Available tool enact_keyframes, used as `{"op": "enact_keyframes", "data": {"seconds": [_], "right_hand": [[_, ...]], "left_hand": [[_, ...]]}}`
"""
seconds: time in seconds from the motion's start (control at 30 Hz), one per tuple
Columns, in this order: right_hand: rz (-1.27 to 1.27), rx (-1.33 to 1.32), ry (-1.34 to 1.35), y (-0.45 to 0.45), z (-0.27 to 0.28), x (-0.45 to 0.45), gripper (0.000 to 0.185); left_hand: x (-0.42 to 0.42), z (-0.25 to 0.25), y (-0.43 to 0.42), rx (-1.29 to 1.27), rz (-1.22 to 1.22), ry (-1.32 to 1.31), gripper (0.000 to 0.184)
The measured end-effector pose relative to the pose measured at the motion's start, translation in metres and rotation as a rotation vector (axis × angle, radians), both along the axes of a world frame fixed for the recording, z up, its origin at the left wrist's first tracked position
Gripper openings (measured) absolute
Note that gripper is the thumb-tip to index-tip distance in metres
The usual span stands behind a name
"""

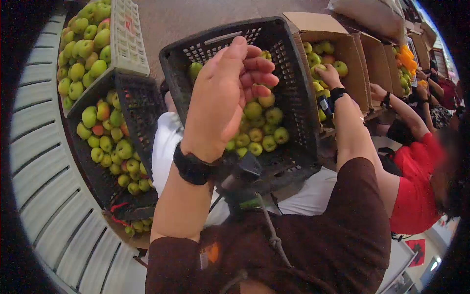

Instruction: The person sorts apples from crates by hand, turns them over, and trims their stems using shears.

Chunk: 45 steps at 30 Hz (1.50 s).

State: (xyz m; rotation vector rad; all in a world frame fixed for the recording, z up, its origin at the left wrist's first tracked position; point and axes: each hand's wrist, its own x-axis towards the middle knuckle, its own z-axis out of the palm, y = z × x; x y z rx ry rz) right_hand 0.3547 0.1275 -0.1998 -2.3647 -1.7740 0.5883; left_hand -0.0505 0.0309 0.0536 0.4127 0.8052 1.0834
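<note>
Left hand (226, 81) hangs above the black crate (299, 120), fingers half curled, seemingly with nothing; right hand (330, 77) has its fingers around a green apple (317, 68) inside the cardboard box (316, 22); soft, even pressure should prevent bruises; the apple is roundish, without clear long axis; its stem direction cannot be told.

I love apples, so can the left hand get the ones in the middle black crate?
Probably yes: the left hand hovers open over the black crate, and nothing seems to block its way down to the apples.
</note>
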Motion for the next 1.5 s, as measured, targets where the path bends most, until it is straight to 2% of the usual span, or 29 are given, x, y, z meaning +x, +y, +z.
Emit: {"op": "enact_keyframes", "data": {"seconds": [0.03,0.17,0.27,0.37,0.4,0.47,0.57,0.6,0.7,0.77,0.87,0.97,1.1,1.13,1.23,1.27,1.3,1.37,1.47,1.5], "right_hand": [[0.051,0.000,-0.037,0.003,0.003,-0.004,0.060],[0.084,-0.162,0.104,0.001,0.007,-0.013,0.058],[0.162,-0.123,-0.016,-0.005,0.001,-0.012,0.057],[0.138,-0.126,-0.041,-0.004,-0.021,0.009,0.053],[0.074,-0.157,0.066,-0.006,-0.016,0.007,0.051],[-0.055,-0.219,0.276,-0.010,0.010,-0.004,0.049],[-0.189,-0.226,0.581,-0.031,0.079,-0.053,0.046],[-0.152,-0.211,0.666,-0.043,0.107,-0.072,0.046],[0.079,-0.193,0.426,-0.060,0.130,-0.091,0.048],[0.099,-0.135,0.389,-0.073,0.144,-0.094,0.045],[0.091,0.013,0.300,-0.082,0.134,-0.065,0.045],[0.032,0.010,0.172,-0.070,0.127,-0.025,0.048],[-0.044,0.004,0.226,-0.051,0.108,-0.012,0.042],[0.102,0.073,0.087,-0.045,0.101,-0.013,0.044],[0.249,0.049,-0.003,-0.024,0.066,-0.015,0.051],[0.197,-0.120,-0.019,-0.014,0.059,-0.020,0.057],[0.254,-0.161,-0.050,-0.008,0.047,-0.024,0.058],[0.439,-0.105,-0.075,-0.004,0.030,-0.026,0.059],[0.399,-0.307,-0.096,0.010,0.001,-0.023,0.060],[0.410,-0.254,-0.045,0.011,-0.006,-0.017,0.060]], "left_hand": [[0.000,0.000,0.000,0.005,0.008,0.014,0.038],[0.000,-0.002,0.002,0.004,0.017,-0.002,0.037],[-0.001,-0.002,0.002,0.002,0.026,-0.006,0.036],[-0.003,-0.001,0.003,0.008,0.039,0.004,0.035],[-0.003,-0.001,0.003,0.017,0.038,0.004,0.035],[-0.005,-0.001,0.002,0.030,0.039,0.009,0.035],[-0.010,-0.002,0.000,0.051,0.036,0.019,0.034],[-0.012,-0.002,0.001,0.065,0.035,0.015,0.034],[-0.019,-0.006,0.000,0.110,0.054,0.017,0.034],[-0.019,-0.001,-0.003,0.092,0.084,0.049,0.034],[-0.022,-0.010,-0.003,0.090,0.068,0.038,0.034],[-0.021,-0.009,-0.012,0.000,0.079,0.067,0.031],[-0.023,-0.003,-0.013,0.001,0.063,0.076,0.030],[-0.024,-0.001,-0.013,0.001,0.058,0.085,0.030],[-0.025,-0.002,-0.010,-0.009,0.058,0.076,0.030],[-0.026,0.000,-0.010,-0.010,0.026,0.108,0.033],[-0.027,0.001,-0.009,-0.011,0.037,0.108,0.033],[-0.026,0.002,-0.007,-0.019,0.054,0.110,0.032],[-0.022,0.001,-0.003,-0.048,0.072,0.122,0.031],[-0.020,0.001,-0.003,-0.046,0.062,0.123,0.031]]}}
